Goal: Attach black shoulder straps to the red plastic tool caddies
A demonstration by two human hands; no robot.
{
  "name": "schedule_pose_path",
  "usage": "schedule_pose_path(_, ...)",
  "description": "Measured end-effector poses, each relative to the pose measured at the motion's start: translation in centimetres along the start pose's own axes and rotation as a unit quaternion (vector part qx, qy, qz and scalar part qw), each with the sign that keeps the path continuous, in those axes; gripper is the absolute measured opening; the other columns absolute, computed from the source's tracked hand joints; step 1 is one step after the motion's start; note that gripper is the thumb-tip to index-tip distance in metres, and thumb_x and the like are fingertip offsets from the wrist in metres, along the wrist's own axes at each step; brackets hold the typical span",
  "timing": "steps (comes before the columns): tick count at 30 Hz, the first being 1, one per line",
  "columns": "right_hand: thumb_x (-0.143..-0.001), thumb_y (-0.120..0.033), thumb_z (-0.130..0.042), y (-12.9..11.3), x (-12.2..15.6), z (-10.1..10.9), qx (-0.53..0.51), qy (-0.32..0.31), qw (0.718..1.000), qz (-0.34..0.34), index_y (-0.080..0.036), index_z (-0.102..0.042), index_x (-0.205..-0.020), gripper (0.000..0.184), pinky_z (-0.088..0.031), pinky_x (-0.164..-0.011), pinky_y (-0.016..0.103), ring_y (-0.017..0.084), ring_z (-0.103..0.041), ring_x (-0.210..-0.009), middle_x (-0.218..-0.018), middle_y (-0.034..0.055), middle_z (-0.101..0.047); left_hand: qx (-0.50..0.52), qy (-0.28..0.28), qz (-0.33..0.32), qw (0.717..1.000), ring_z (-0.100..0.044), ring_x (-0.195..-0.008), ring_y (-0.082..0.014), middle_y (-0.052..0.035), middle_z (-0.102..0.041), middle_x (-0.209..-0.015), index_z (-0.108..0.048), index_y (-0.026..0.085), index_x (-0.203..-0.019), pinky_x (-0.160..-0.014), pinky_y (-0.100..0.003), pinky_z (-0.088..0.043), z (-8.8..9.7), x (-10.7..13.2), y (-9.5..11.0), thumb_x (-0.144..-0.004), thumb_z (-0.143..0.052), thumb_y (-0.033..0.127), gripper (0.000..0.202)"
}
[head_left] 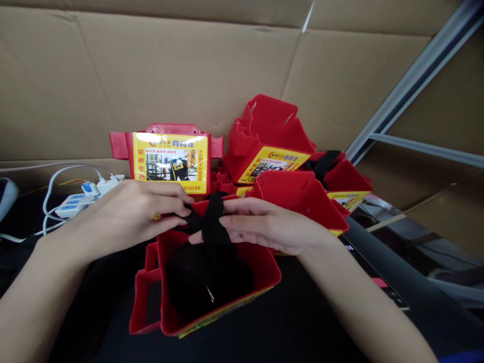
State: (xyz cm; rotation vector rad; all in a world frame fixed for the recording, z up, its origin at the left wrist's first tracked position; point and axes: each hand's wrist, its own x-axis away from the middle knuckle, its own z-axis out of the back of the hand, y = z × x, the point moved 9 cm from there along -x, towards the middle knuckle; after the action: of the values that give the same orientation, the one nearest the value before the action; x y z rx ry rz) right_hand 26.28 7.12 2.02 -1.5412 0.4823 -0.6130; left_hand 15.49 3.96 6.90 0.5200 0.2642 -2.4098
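Note:
In front of me a red plastic tool box [268, 269] stands with its open top toward me, and dark material fills part of its inside. A black strap [215, 222] crosses the box's far rim. My left hand [151, 209] pinches one part of the strap at the rim's left. My right hand [257, 224] grips a looped part of the same strap, thumb on top and fingertips passing behind it. Whether the strap passes through a slot in the rim is hidden by my fingers.
Several more red boxes with yellow labels stand behind, including an upright labelled box [170, 161] and a tilted one [272, 126]. A white power strip [75, 201] with cables lies at left. A cardboard wall [181, 75] closes the back; a metal frame [412, 80] rises at right.

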Motion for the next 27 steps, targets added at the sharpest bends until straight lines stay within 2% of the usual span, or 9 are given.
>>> schedule_pose_path(3, -0.089, -0.021, -0.050, 0.9, 0.4, 0.3, 0.048, 0.005, 0.997, -0.060, -0.013, -0.054, -0.104, 0.018, -0.049, -0.070, 0.020, 0.008, -0.063, -0.074, -0.087, 0.0068, -0.069, -0.025, -0.014, 0.009, 1.000, -0.067, -0.083, -0.0155, 0.0007, -0.066, -0.106, -0.065, 0.024, -0.094, -0.072, -0.028, -0.052, -0.1, 0.2, -0.1, -0.091, -0.049, 0.029, 0.016)
schedule_pose_path(7, -0.093, -0.021, -0.039, 1.1, 0.5, 0.4, 0.194, 0.041, 0.978, -0.066, -0.013, -0.053, -0.105, 0.019, -0.050, -0.062, 0.021, 0.007, -0.057, -0.064, -0.092, 0.0071, -0.068, -0.005, -0.045, 0.018, 0.999, -0.063, -0.100, -0.0165, 0.0049, -0.059, -0.124, -0.061, 0.034, -0.108, -0.081, -0.028, -0.052, -0.1, 0.3, 0.1, -0.087, -0.055, 0.036, 0.022)
schedule_pose_path(11, -0.091, -0.024, -0.044, 0.9, 0.7, -0.4, 0.207, 0.050, 0.976, -0.039, -0.016, -0.054, -0.101, 0.016, -0.055, -0.070, 0.027, 0.012, -0.062, -0.080, -0.093, 0.0047, -0.064, 0.020, 0.020, 0.022, 0.999, -0.054, -0.115, -0.0162, 0.0009, -0.057, -0.128, -0.052, 0.027, -0.124, -0.098, -0.028, -0.045, 0.6, -0.4, 0.7, -0.088, -0.054, 0.031, 0.036)
schedule_pose_path(14, -0.090, -0.023, -0.047, 0.3, 0.8, -1.0, 0.155, 0.024, 0.987, -0.018, -0.014, -0.055, -0.097, 0.014, -0.055, -0.076, 0.027, 0.014, -0.063, -0.087, -0.091, 0.0041, -0.063, 0.004, 0.037, -0.008, 0.999, -0.056, -0.112, -0.0174, -0.0039, -0.058, -0.126, -0.050, 0.020, -0.125, -0.096, -0.030, -0.046, -0.4, -1.2, 1.5, -0.088, -0.054, 0.023, 0.038)
schedule_pose_path(16, -0.089, -0.018, -0.045, -0.9, 1.0, -0.8, 0.203, 0.027, 0.979, 0.025, -0.015, -0.058, -0.092, 0.014, -0.054, -0.078, 0.027, 0.013, -0.063, -0.088, -0.091, 0.0035, -0.064, -0.019, 0.059, -0.024, 0.998, -0.058, -0.109, -0.0189, -0.0055, -0.061, -0.122, -0.052, 0.018, -0.121, -0.093, -0.034, -0.047, -0.9, -1.5, 1.8, -0.087, -0.053, 0.018, 0.034)
schedule_pose_path(18, -0.088, -0.016, -0.046, -2.4, 1.4, 0.1, 0.297, 0.081, 0.948, 0.080, -0.016, -0.060, -0.090, 0.015, -0.052, -0.077, 0.026, 0.012, -0.062, -0.083, -0.088, 0.0020, -0.064, -0.041, 0.095, -0.037, 0.994, -0.059, -0.107, -0.0196, -0.0068, -0.063, -0.118, -0.055, 0.017, -0.117, -0.091, -0.035, -0.048, -0.9, -1.4, 1.9, -0.088, -0.051, 0.015, 0.029)
schedule_pose_path(21, -0.083, -0.019, -0.057, -4.4, 2.2, 1.4, 0.441, 0.202, 0.860, 0.157, -0.018, -0.057, -0.096, 0.013, -0.049, -0.073, 0.027, 0.013, -0.059, -0.079, -0.086, 0.0013, -0.062, -0.039, 0.133, -0.061, 0.988, -0.061, -0.105, -0.0187, -0.0087, -0.065, -0.114, -0.058, 0.014, -0.112, -0.090, -0.034, -0.049, -0.6, -1.2, 2.2, -0.089, -0.048, 0.011, 0.026)
schedule_pose_path(24, -0.084, -0.019, -0.055, -4.8, 2.0, 1.1, 0.536, 0.237, 0.780, 0.220, -0.018, -0.058, -0.101, 0.018, -0.047, -0.073, 0.028, 0.015, -0.055, -0.084, -0.093, 0.0039, -0.058, -0.041, 0.168, -0.069, 0.983, -0.062, -0.102, -0.0181, -0.0101, -0.067, -0.109, -0.061, 0.013, -0.109, -0.088, -0.032, -0.050, 0.2, -0.8, 2.7, -0.088, -0.049, 0.007, 0.025)
schedule_pose_path(27, -0.086, -0.014, -0.045, -4.3, 1.3, 0.5, 0.545, 0.228, 0.762, 0.266, -0.017, -0.063, -0.100, 0.022, -0.046, -0.073, 0.028, 0.015, -0.054, -0.083, -0.091, 0.0054, -0.056, -0.034, 0.189, -0.079, 0.978, -0.063, -0.099, -0.0182, -0.0094, -0.068, -0.105, -0.061, 0.014, -0.108, -0.086, -0.032, -0.051, 1.0, -0.6, 3.3, -0.087, -0.051, 0.005, 0.025)
